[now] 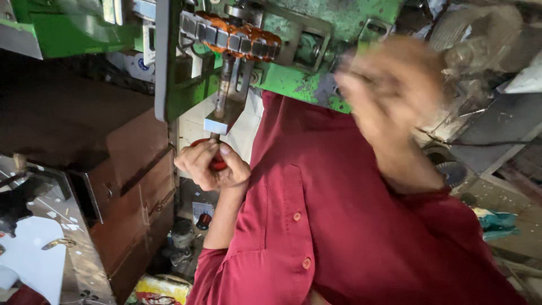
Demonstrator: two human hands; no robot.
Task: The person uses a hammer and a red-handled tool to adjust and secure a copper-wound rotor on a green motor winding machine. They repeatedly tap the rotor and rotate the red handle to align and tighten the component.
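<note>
One hand, the left hand (212, 164), clenches the red round knob (217, 162) directly beneath the machine's upright steel spindle (224, 85); the blurred right hand (389, 96) is raised, grip unclear.

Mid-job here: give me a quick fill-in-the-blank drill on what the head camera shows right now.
1. The left hand is closed around a knob coloured ____.
2. The machine frame above the hands is painted ____.
3. The right hand is raised and looks ____ in the picture.
4. The person's shirt is dark ____.

Missing words: red; green; blurred; red
</note>
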